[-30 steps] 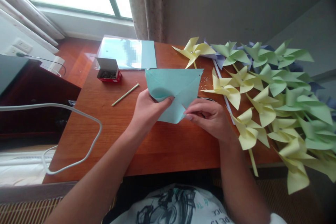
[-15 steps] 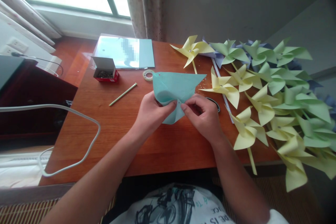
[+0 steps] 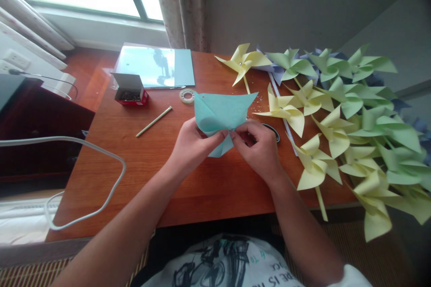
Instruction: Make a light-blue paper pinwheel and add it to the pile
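Turquoise paper sheet [image 3: 224, 110] held over bench [image 3: 215, 193], corners partly curled inward; left hand [image 3: 192, 142], grip clamped on sheet near its middle; right hand [image 3: 258, 147], grip pinched on sheet just beside; pale stick [image 3: 154, 122], tape roll [image 3: 182, 98], open red box [image 3: 136, 99] to left; yellow pinwheels [image 3: 282, 110], green pinwheels [image 3: 352, 98] spread to right

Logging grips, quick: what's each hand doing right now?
Left hand: closed, pinching the blue-green paper near its middle.
Right hand: closed, fingertips pinching the same paper's gathered part.
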Available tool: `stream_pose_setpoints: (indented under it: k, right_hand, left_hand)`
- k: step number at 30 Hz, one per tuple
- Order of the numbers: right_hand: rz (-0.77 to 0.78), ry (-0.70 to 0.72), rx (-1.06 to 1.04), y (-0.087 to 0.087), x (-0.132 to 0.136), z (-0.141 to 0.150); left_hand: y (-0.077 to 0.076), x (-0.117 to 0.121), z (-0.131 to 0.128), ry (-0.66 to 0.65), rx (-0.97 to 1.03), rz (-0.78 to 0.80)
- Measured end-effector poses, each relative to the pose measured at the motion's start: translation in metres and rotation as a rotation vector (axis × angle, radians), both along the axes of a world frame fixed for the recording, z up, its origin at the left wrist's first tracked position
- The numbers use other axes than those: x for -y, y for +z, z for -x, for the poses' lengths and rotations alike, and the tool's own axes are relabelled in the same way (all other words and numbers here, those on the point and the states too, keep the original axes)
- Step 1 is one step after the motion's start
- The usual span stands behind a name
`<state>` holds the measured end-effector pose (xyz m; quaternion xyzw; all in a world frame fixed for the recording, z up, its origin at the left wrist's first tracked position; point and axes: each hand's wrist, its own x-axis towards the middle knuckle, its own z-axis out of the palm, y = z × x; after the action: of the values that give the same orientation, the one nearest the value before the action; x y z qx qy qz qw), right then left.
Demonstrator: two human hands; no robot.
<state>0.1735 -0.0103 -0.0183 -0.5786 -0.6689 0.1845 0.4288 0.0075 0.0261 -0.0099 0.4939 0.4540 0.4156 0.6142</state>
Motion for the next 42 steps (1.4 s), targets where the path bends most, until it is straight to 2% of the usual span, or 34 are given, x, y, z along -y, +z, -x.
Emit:
stream_pose_setpoints:
  k: [9, 17, 20, 25, 31, 37, 42]
  right_hand:
    - [-0.005, 0.022, -0.021, 0.001, 0.002, 0.001]
    - [0.016, 0.036, -0.039, 0.004, 0.003, 0.001]
    - [0.044, -0.033, -0.096, 0.004, 0.003, -0.001]
    - [0.021, -0.285, -0.343, -0.006, -0.001, -0.008]
    - [0.025, -0.255, -0.621, -0.015, -0.008, -0.01]
    - [-0.13, -0.346, -0.548, -0.016, -0.007, -0.01]
    - [-0.077, -0.318, -0.584, -0.015, -0.009, -0.012]
  left_hand:
    - [-0.005, -0.003, 0.0, 0.049, -0.041, -0.043]
    - [-0.007, -0.003, 0.001, 0.073, 0.017, 0.036]
    - [-0.007, -0.004, 0.002, 0.08, 0.003, 0.064]
    - [-0.007, -0.003, 0.003, 0.09, 0.005, 0.108]
    - [-0.005, -0.002, 0.003, 0.092, 0.027, 0.134]
    - [-0.005, -0.002, 0.003, 0.102, 0.037, 0.15]
    - [-0.004, -0.001, 0.003, 0.067, 0.019, 0.145]
